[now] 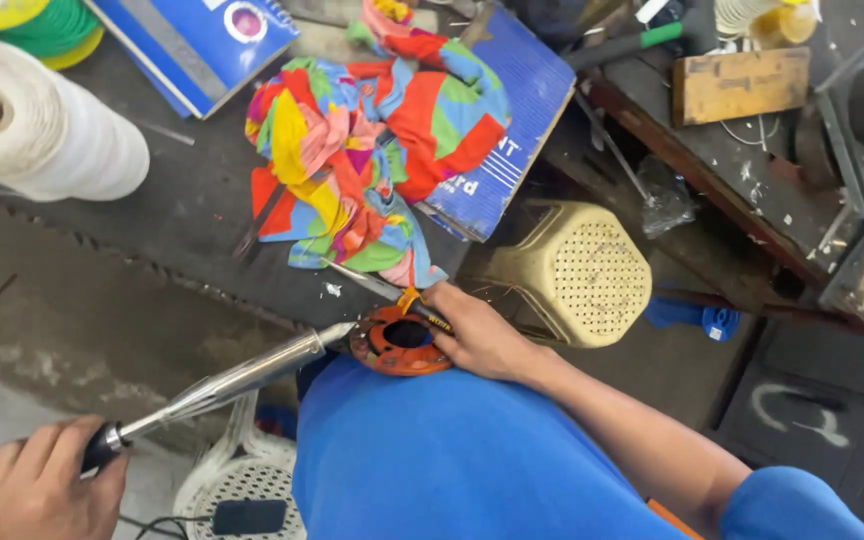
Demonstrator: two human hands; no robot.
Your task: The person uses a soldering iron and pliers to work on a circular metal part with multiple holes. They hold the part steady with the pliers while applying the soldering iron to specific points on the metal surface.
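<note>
Your right hand pinned an orange ring-shaped part on your blue-clad knee, fingers closed around a small yellow-handled tool pointing toward ten o'clock. Your left hand (at eight o'clock) gripped a heat gun, its nozzle touching the ring's left edge.

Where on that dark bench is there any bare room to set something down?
Bare dark bench lies between the white thread spool and the colourful cloth, running toward the near edge. It is crowded around the cloth and blue book, and near the wood block on the right bench.
</note>
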